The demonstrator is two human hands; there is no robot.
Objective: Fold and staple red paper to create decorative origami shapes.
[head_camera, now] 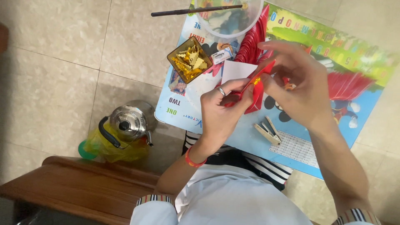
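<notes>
Both hands work one piece of red paper (255, 89) held just above the surface (291, 146), a low table with a colourful printed top. Left hand (221, 110), ring on one finger, red band at the wrist: grip closed, thumb and fingers pinching the paper's lower left part. Right hand (298, 85): grip closed too, fingertips pinching the paper's upper right edge. A white sheet (236, 70) lies just behind the red paper.

On the surface: small brown tray (189, 58) of gold cutouts to the left of the hands, a stack of red folded paper (250, 43) beside it, a clear plastic tub (229, 18) with a dark stick (196, 10) across its rim at the top edge, a stapler (267, 131) near the right wrist.

On the floor at left: a metal kettle (129, 123) on a yellow bag (110, 148), a wooden bench (83, 187) nearby.
</notes>
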